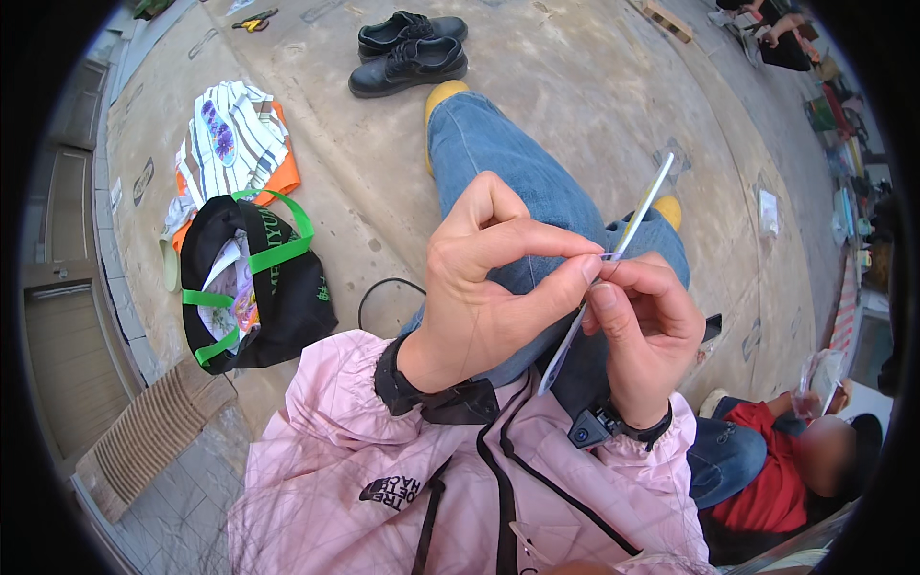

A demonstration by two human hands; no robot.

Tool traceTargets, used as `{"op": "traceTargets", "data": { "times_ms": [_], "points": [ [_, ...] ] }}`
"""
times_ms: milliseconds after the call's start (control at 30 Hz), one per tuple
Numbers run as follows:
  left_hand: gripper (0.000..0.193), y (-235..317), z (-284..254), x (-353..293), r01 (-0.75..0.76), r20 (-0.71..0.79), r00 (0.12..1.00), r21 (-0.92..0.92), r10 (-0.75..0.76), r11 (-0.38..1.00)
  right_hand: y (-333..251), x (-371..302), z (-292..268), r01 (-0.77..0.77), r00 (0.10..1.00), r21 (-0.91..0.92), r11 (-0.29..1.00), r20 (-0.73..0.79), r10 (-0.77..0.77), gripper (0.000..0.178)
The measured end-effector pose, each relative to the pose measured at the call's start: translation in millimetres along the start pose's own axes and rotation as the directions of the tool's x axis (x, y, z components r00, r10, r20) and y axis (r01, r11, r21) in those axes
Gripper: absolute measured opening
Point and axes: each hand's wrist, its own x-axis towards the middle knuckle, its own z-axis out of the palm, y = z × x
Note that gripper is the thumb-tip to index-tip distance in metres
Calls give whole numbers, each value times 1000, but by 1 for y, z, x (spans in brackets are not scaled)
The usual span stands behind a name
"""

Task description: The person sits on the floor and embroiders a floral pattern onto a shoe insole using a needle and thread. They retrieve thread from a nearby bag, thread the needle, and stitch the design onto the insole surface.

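my left hand [489, 287] pinching fine purple thread [610, 256], my right hand [652, 331] pinched closed alongside, hold unclear, long flat white piece [655, 188] slanting edge-on

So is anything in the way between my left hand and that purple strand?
Nothing visible: your left hand pinches right at the purple strand. The thin flat piece is close by, not between them.
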Motion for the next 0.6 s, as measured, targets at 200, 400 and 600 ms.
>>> {"op": "traceTargets", "data": {
  "times_ms": [200, 400, 600],
  "points": [
    [18, -6, 8, -6, -2, -93, 996, 39, 5, 999, 10, 0, -2, -35, 999, 24, 999, -17, 36, 12],
    [19, -2, 6, -1, -125, -79, 987, 146, 138, 981, 11, 1, -3, -7, 1000, -22, 1000, -5, 7, 11],
    [18, -1, 6, 0, -156, -95, 980, 183, 175, 971, 12, 1, -2, 1, 1000, -16, 1000, -5, -1, 12]
  ]
}}
